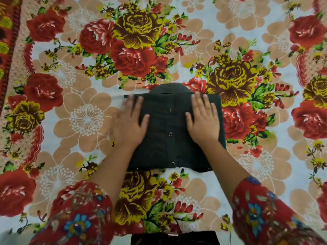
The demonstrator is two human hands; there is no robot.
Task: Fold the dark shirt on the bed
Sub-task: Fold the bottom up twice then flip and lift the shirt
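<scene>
Since the dark shirt (169, 147) already lies as a compact rectangle near the middle of the bed (85, 119), front up with the collar (168, 88) at the far edge, the step in hand looks like the final smoothing. The task reads as nearly done.

Hands: the left hand (130, 124) lies flat on the shirt's left part and the right hand (203, 121) flat on its right part. On both, the fingers (196, 101) are straight and slightly spread. Neither hand grips anything; they only press on the cloth. The left hand is blurred, so I can't tell exactly where its outer edge sits against the shirt's edge.

To do it well:
- sweep the palms outward from the snap placket (170, 134) to push air and creases toward the side edges
- keep pressure even so the tucked layers underneath don't slide
- square up the near hem, which looks slightly uneven at the right corner
- don't drag the collar out of shape

Around it: a floral bedsheet covers the bed, with faint wrinkles under and beside the shirt. The person's red patterned sleeves (79, 209) sit in the near view. A dark item (175, 238) shows at the bottom edge, but I can't tell what it is. Nothing lies on the shirt besides the hands, and nothing blocks them. The soft sheet could bunch if the shirt gets pushed sideways.
</scene>
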